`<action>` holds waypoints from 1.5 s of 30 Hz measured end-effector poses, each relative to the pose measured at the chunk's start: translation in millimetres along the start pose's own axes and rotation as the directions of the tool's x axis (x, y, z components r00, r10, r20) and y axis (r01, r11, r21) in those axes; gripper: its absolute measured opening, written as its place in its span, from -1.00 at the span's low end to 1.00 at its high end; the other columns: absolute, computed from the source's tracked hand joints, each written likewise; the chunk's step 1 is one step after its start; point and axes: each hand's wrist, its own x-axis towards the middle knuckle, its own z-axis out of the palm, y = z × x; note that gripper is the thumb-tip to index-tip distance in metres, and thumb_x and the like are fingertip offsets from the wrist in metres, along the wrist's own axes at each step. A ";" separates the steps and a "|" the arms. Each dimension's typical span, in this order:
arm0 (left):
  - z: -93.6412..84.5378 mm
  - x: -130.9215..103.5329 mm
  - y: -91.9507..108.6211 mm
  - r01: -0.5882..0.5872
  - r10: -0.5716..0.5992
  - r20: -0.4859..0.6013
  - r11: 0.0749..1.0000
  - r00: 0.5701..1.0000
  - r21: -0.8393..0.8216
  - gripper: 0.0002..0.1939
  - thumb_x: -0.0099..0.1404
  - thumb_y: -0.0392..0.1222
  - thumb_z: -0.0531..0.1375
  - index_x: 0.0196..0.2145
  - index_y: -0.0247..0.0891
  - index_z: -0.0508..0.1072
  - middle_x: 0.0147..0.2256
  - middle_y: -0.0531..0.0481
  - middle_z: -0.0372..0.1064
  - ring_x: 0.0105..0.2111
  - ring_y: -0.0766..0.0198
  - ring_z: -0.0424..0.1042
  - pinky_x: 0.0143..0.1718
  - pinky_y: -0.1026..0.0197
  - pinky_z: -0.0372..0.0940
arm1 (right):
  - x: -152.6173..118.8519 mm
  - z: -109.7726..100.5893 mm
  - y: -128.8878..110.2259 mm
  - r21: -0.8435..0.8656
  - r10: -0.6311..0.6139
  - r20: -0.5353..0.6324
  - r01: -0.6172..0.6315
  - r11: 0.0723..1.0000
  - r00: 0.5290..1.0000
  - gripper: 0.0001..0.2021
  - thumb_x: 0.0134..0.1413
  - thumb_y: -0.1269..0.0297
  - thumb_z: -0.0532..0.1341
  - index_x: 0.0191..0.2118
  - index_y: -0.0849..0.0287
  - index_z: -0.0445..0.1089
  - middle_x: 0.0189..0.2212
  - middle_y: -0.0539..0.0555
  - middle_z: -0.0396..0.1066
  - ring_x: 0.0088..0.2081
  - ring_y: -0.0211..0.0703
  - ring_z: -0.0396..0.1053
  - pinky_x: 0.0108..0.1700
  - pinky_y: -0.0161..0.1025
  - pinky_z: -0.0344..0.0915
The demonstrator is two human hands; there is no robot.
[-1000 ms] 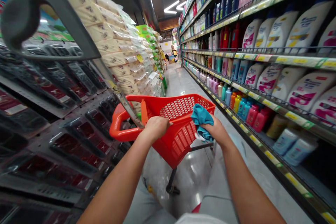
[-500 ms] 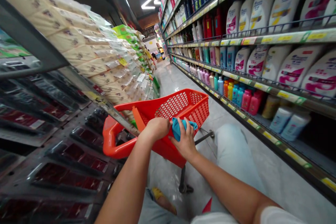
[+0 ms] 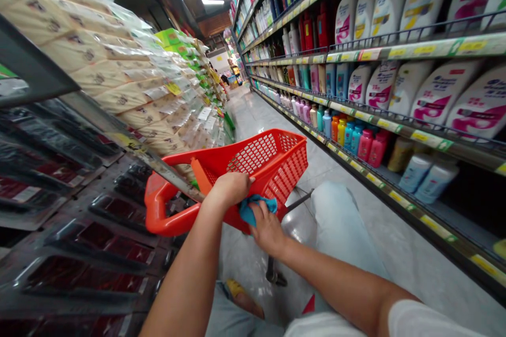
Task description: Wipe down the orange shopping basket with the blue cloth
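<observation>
Presently: one blue cloth, bunched under the fingers of the right hand, against the near outer side of the red basket. Those fingers are bent over the cloth, holding it; thumb's grip cannot be told. Left hand, just above the cloth, has its fingers curled closed on the basket's near rim.

Handling, as judged: cloth work here wants flat, even pressure, finger pads behind the fabric and loose folds tucked in, since the slots beyond the right fingertips could snag them. Firm left fingers on the rim should steady the basket against the push.

Counts, outward. Hands: two. Cloth: one. Basket: one. Handle loop: one, left of both sets of fingers. Metal bar: one, slanting up leftward from beside the left wrist. Wheel: one plainly seen, below the right fingers; others unclear.

Farther right of the fingers, low shelf: orange bottle, one; yellow bottle, one; pink bottles, two. Wrapped packs, beyond the left fingers: too many overlapping for a sure count.
</observation>
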 end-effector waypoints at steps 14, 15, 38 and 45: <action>0.0 -3.3 -6.4 0.052 -0.052 0.008 0.999 0.999 0.004 -0.44 0.50 -0.02 -0.17 -0.05 -0.38 0.55 -0.12 -0.40 0.57 -0.03 -0.09 0.56 -0.04 0.01 0.40 | 40.3 -22.8 47.3 0.488 0.095 0.019 -0.092 0.868 0.995 -0.53 -0.02 0.34 0.22 0.08 0.17 0.35 -0.03 0.15 0.45 0.01 0.01 0.42 0.10 -0.01 0.37; 0.2 -3.6 -6.4 0.052 -0.052 0.008 0.999 0.999 0.005 -0.44 0.50 -0.02 -0.16 -0.04 -0.38 0.55 -0.11 -0.39 0.57 -0.02 -0.08 0.55 -0.04 0.01 0.40 | 41.9 -28.1 51.9 0.575 0.106 0.102 -0.145 0.805 0.989 -0.56 -0.03 0.31 0.23 0.05 0.16 0.37 -0.10 0.11 0.49 -0.06 -0.02 0.46 0.04 -0.04 0.40; -3.5 1.1 4.9 0.069 -0.070 0.023 0.997 0.997 0.029 -0.42 0.48 -0.06 -0.18 -0.03 -0.38 0.56 -0.12 -0.41 0.57 -0.03 -0.09 0.56 -0.05 0.02 0.39 | 69.3 -27.3 55.0 0.274 0.258 -0.431 -0.146 0.950 0.865 -0.50 0.31 0.29 0.07 0.32 0.17 0.07 0.13 0.30 0.21 0.19 0.04 0.25 0.21 0.06 0.29; 1.5 9.8 -4.9 0.032 -0.033 0.029 0.999 0.999 0.030 -0.41 0.46 -0.07 -0.20 -0.08 -0.39 0.58 -0.17 -0.43 0.58 -0.10 -0.15 0.57 -0.09 -0.02 0.39 | 52.3 -20.5 31.8 0.149 0.010 -0.103 0.006 0.989 0.995 -0.47 0.15 0.42 0.15 0.24 0.11 0.13 0.05 0.19 0.28 0.04 -0.01 0.37 0.07 -0.05 0.41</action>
